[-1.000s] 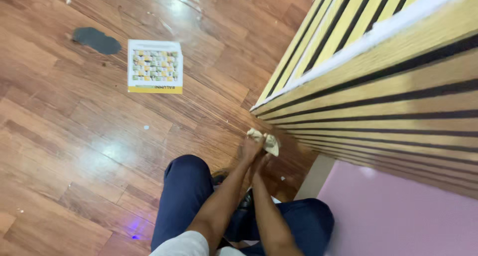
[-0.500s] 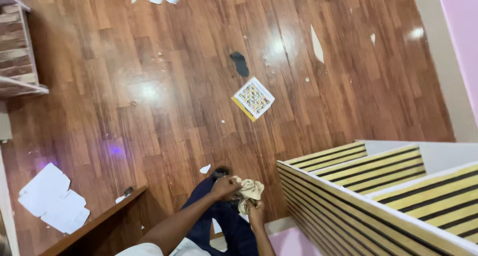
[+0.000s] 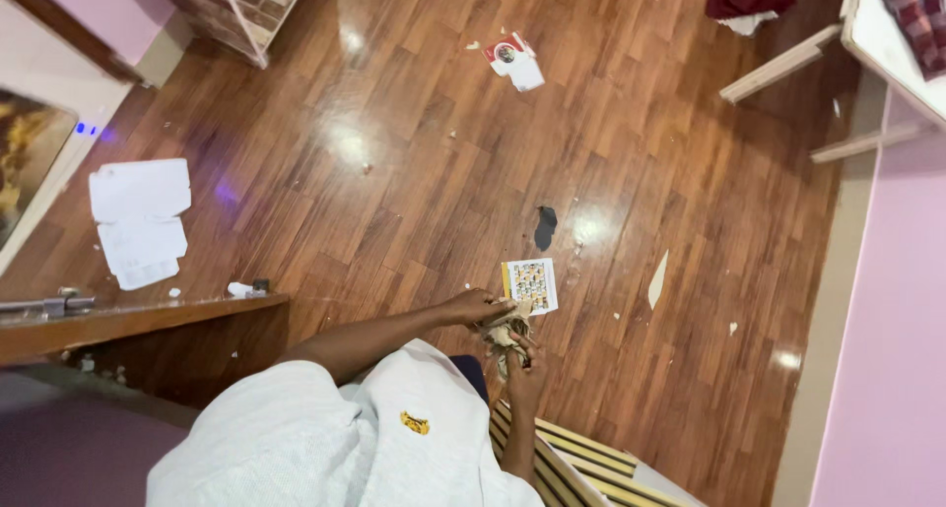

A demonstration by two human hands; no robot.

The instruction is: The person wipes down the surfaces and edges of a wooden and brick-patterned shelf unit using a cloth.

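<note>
Both hands closed on a crumpled beige cloth (image 3: 505, 332): left hand (image 3: 477, 308) on top, right hand (image 3: 523, 371) beneath. Below, glossy wooden floor (image 3: 414, 172), yellow-patterned booklet (image 3: 530, 284), white paper sheets (image 3: 140, 221), dark scrap (image 3: 545, 227).

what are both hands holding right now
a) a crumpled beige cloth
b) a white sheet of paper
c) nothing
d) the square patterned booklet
a: the left hand and the right hand both grip a crumpled beige cloth between them, while the square patterned booklet and the white papers lie on the wooden floor.
</note>
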